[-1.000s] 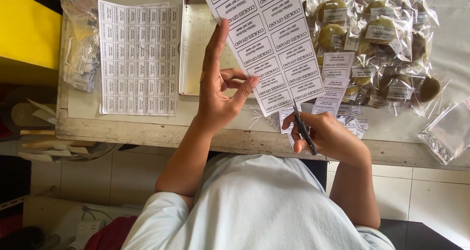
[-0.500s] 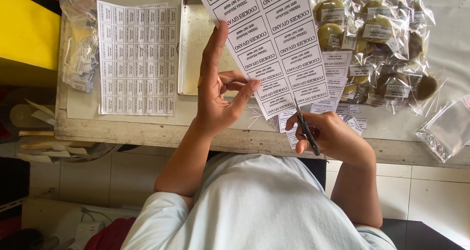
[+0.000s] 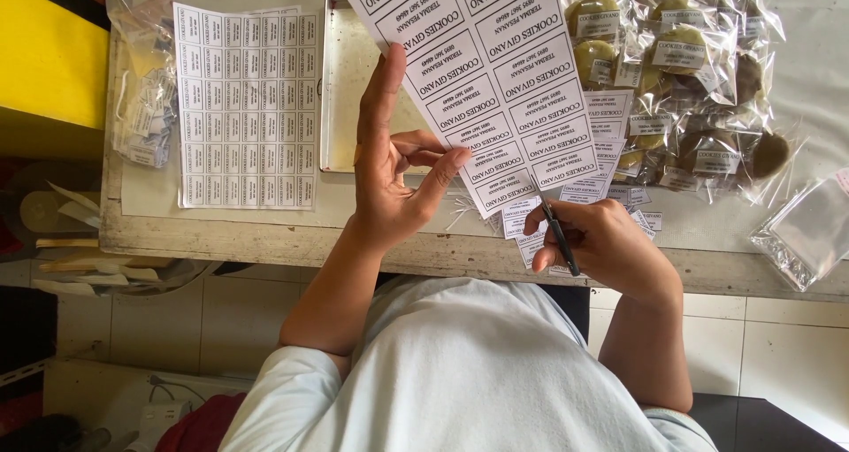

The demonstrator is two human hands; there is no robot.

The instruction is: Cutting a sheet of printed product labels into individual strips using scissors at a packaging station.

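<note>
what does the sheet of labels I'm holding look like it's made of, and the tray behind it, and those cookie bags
Label sheet: thin white matte paper with black print; it bends in the left hand.
Tray: likely metal, a dull grey sheen with a raised rim.
Cookie bags: clear glossy plastic film, crinkled, with glints.

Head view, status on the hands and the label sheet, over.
Left hand grip pinches the white printed label sheet raised over the table. Right hand grip holds dark scissors at the sheet's lower edge. Cut paper labels piled beneath; nothing blocking.
</note>
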